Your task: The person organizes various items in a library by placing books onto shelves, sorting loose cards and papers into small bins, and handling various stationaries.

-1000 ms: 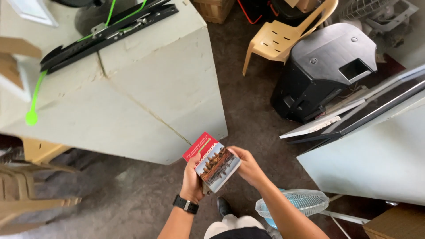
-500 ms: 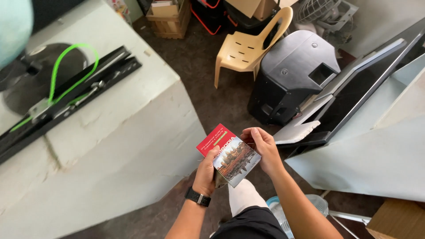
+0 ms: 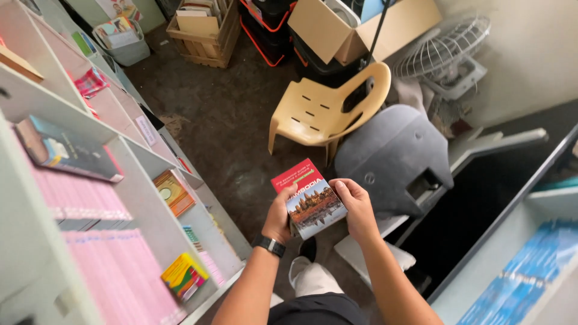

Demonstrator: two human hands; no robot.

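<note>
Two hands on one book [image 3: 310, 201], held at waist height over the dark floor [image 3: 229, 126]. Left hand [image 3: 280, 218] under the book's lower left edge, fingers clenched around it, a black watch [image 3: 268, 245] on that wrist. Right hand [image 3: 357, 207] at the book's right edge, fingers [image 3: 343, 191] curled over the cover, likewise grasping it. Book tilted, cover up toward the camera: red band across the top, a photo of stone towers mirrored in water below.

To the left, grey shelving [image 3: 129, 159] running away from the camera. Inside its compartments: a dark book [image 3: 66, 151] lying flat up top, rows of pink books [image 3: 114, 265] lower down, an orange book [image 3: 171, 191] in a middle compartment, a yellow book [image 3: 183, 275] near the bottom front.

Just beyond the held book, a cream plastic chair [image 3: 328, 111], and beside that a grey rounded cover [image 3: 391, 159] near the right hand. Farther back, a cardboard box [image 3: 337, 33], a wooden crate [image 3: 201, 30] of books, a white fan [image 3: 445, 51] lying against the wall. At the lower right, a stack of blue books [image 3: 521, 274] on a pale shelf.
</note>
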